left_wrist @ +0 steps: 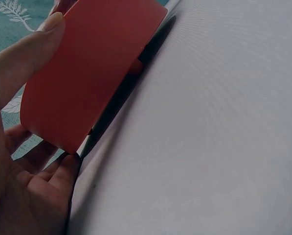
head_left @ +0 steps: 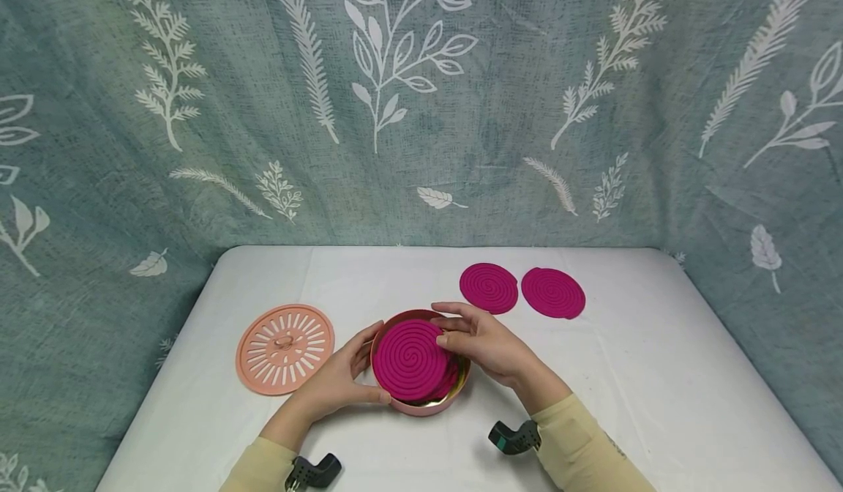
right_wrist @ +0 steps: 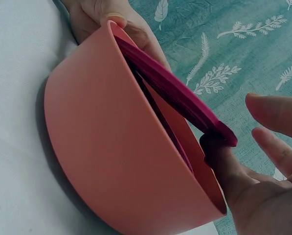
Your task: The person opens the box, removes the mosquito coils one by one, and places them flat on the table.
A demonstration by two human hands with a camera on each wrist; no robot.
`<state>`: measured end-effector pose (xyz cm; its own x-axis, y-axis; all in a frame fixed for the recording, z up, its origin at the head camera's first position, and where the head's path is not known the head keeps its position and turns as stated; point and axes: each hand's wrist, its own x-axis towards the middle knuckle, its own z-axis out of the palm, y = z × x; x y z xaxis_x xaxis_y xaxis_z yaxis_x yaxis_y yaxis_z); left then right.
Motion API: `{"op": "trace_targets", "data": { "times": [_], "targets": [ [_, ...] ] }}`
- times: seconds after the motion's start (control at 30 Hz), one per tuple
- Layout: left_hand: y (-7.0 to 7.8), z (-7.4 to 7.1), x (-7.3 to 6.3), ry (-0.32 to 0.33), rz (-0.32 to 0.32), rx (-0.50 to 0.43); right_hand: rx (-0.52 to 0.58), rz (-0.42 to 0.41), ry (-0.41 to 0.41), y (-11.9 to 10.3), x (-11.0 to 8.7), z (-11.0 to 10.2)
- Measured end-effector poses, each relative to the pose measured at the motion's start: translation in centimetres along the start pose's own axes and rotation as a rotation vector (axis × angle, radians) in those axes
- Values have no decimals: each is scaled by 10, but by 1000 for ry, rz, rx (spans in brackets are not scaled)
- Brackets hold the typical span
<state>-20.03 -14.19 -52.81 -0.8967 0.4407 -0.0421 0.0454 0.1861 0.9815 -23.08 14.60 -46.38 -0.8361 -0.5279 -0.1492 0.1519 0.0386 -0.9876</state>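
My left hand (head_left: 342, 378) grips a round salmon-pink tin (right_wrist: 111, 137) with a gold inside, thumb at the near rim and fingers round the left side. A magenta mosquito coil (head_left: 410, 360) lies tilted in the tin's mouth, its right edge raised. Below it, part of another magenta coil (head_left: 451, 378) shows. My right hand (head_left: 490, 345) is at the tin's right side. One fingertip (right_wrist: 216, 149) sits under the raised coil edge, while other fingers stand apart from it in the right wrist view. The left wrist view shows the tin's side (left_wrist: 87, 68) above the table.
Two more magenta coils, one nearer the middle (head_left: 489, 288) and one farther right (head_left: 553, 293), lie flat behind the right hand. A slotted salmon-pink lid (head_left: 253, 356) with a small central loop lies left of the tin. A patterned curtain (head_left: 461, 184) hangs behind the white table (head_left: 658, 375).
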Motion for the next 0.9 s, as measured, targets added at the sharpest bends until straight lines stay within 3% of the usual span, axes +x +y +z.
{"op": "trace_targets", "data": {
  "times": [0.27,0.67,0.9],
  "targets": [
    [0,-1,0,-1,5,-10,32,16,5,3,0,2],
    [-1,-1,0,-8,9,-11,-38,27,43,4,1,4],
    [-1,-1,0,-13,12,-24,5,70,12,7,2,3]
  ]
}}
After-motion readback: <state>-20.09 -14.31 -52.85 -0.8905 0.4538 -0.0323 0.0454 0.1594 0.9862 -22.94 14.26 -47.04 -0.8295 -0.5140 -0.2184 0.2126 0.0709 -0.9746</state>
